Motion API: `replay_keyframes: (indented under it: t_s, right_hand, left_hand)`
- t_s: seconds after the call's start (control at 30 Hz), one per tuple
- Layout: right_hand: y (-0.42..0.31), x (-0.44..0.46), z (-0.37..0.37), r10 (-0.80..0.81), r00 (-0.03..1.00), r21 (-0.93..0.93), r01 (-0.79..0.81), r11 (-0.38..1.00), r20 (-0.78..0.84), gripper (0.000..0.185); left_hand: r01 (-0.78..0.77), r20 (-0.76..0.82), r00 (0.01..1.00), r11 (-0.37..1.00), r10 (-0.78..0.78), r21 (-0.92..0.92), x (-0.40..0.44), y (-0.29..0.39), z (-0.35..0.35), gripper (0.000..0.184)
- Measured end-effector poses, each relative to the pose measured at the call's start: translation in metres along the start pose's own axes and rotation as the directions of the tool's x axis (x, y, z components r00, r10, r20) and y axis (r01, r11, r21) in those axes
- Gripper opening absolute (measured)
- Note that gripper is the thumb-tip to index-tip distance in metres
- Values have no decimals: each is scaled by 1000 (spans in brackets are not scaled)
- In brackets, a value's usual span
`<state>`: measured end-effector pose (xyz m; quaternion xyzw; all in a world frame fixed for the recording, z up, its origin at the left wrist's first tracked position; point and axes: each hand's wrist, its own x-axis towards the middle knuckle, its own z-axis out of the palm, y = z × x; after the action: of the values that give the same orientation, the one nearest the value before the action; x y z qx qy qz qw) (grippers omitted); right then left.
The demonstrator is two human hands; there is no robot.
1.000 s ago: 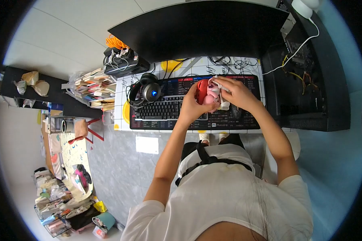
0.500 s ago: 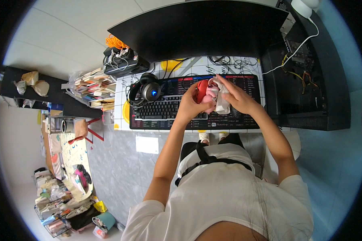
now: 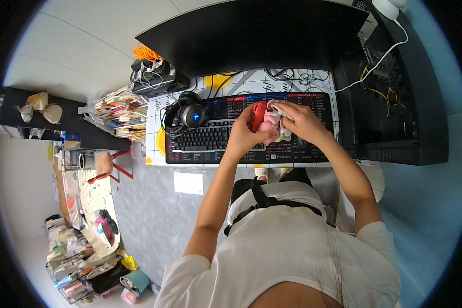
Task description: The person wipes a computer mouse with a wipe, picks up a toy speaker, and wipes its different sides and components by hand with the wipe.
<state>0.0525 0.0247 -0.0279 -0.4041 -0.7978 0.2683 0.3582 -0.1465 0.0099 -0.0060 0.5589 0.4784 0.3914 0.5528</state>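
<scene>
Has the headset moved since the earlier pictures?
No. The headset still sits by the upper left corner of the keyboard, with no visible shift against it.

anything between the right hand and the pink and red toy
Yes, a crumpled white cloth lies between part of the right hand and the pink-and-red toy; whether any right fingertip touches the toy directly is unclear. Nothing visible separates the left hand from it.

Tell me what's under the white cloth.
A red-and-pink object, held by the left hand, shows beside the white cloth, the dark mat below; whatever the cloth and right hand cover is hidden.
</scene>
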Motion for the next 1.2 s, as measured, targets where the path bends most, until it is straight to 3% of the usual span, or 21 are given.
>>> replay_keyframes:
  t_s: [0.07, 0.2, 0.27, 0.3, 0.37, 0.4, 0.47, 0.6, 0.7, 0.77, 0.9, 1.0, 1.07, 1.1, 1.13, 1.2]
  right_hand:
    - [2, 0, 1, -62, 998, -69, 62, 996, 3, 44]
    - [-2, 0, -3, -114, 993, -26, 113, 993, -24, 42]
    - [1, -3, -4, 178, 982, 181, -187, 965, 66, 38]
    - [6, -2, 2, 177, 982, 181, -186, 966, 65, 38]
    - [19, -2, 18, 50, 988, 223, -16, 975, -145, 34]
    - [15, -1, 14, 51, 988, 224, -17, 975, -146, 34]
    - [6, 1, 4, 324, 938, 368, -347, 863, 125, 33]
    - [0, 0, 10, 275, 961, 444, -247, 861, 1, 33]
    - [-6, -1, 9, 325, 944, 374, -284, 883, -49, 34]
    - [0, -5, 9, 230, 973, 324, -212, 922, -20, 37]
    - [4, -9, 0, 133, 984, 384, -170, 908, 120, 45]
    - [-1, -12, -1, 165, 980, 483, -198, 853, 110, 44]
    - [0, -14, 7, 45, 998, 380, -26, 925, -42, 41]
    - [-1, -14, 12, 55, 994, 365, -18, 931, -90, 37]
    - [1, -14, 17, 54, 994, 365, -18, 931, -91, 37]
    - [4, -15, 23, 217, 975, 605, -146, 783, -46, 34]
  left_hand:
    - [2, 18, 1000, 1000, -1, -24, 0, 1, -1, 78]
    - [-14, 24, 1000, 999, 13, 31, -1, 6, -2, 77]
    - [-47, 16, 999, 994, 46, 101, 0, 6, 0, 77]
    - [-49, 16, 999, 994, 47, 101, 1, 5, 0, 77]
    - [-85, -11, 996, 992, 86, 89, 2, 1, 1, 79]
    - [-84, -10, 996, 992, 85, 90, 2, 4, 1, 79]
    - [-77, 0, 997, 967, 80, 244, 0, 11, 1, 81]
    - [-164, -11, 984, 921, 179, 353, -1, 9, 3, 81]
    - [-183, -18, 979, 909, 204, 373, -1, 8, 3, 81]
    - [-186, 25, 981, 906, 191, 382, -3, 13, 1, 80]
    - [-157, 52, 988, 942, 148, 296, -3, 13, -2, 77]
    - [-108, 43, 994, 982, 102, 156, 1, 9, -7, 75]
    - [-78, 52, 996, 996, 76, 38, 4, -2, -11, 76]
    - [-45, 55, 997, 996, 49, -82, 2, 2, -8, 78]
    - [-45, 55, 997, 996, 49, -81, 1, 1, -6, 78]
    - [-82, 10, 997, 995, 82, 55, 0, 3, -3, 80]
